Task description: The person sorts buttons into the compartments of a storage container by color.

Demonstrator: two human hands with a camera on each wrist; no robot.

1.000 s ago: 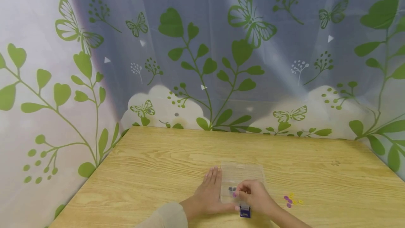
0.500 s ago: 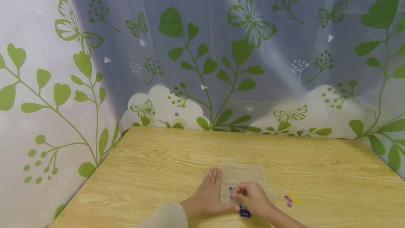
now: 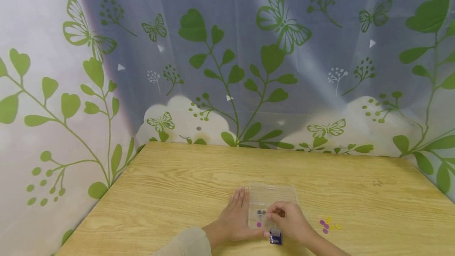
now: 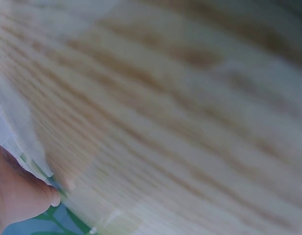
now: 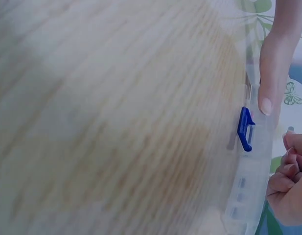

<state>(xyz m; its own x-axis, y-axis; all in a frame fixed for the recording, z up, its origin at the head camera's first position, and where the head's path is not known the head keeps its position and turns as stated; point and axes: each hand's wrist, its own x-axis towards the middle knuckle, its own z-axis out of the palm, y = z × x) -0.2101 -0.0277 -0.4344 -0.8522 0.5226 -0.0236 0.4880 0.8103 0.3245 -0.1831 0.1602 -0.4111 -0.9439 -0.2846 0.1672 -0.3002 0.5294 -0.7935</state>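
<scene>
Dark-blue plastic latch [image 3: 275, 238], nearest. Left hand [image 3: 236, 219], straight-fingered, against clear rectangular plastic box [image 3: 271, 196]: likely light, stiff; hold by sides. Right hand [image 3: 285, 217], curled, any hold hidden. Purple flat disc [image 3: 258, 224], inside box: probably slippery; pinch rim. Wood-grain table [image 3: 199, 177], extending beyond.

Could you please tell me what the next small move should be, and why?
Perhaps the right hand should fetch a loose purple disc from the table, since a similar purple piece lies in the clear box, which the left hand touches.
</scene>
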